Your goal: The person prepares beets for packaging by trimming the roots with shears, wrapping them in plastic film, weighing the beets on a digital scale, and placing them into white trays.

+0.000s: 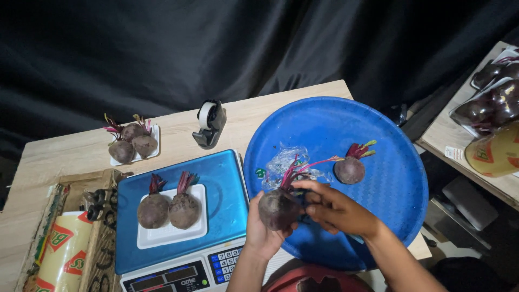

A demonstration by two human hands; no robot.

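The round tray (378,140) was bright blue, as was the scale platform (227,184). The beetroots (278,210) were dark purple-brown with magenta stalks, one green-tipped. Two sat on a white foam tray (173,232). The backdrop cloth (162,48) was black, the tabletop (70,151) pale wood.

I logged a dark display strip (165,281) along the bottom front of the blue scale, beside a keypad of pale keys (226,264). A roll of film wrap (64,254), yellowish with red and green print, lay in the cardboard box at lower left. A crumpled clear plastic bag (285,162) with a small green sticker (260,173) sat on the blue tray. At right, film-wrapped trays of beets (489,105) and another yellow printed roll (494,154) rested on a second desk (451,135), near a small white label (453,154).
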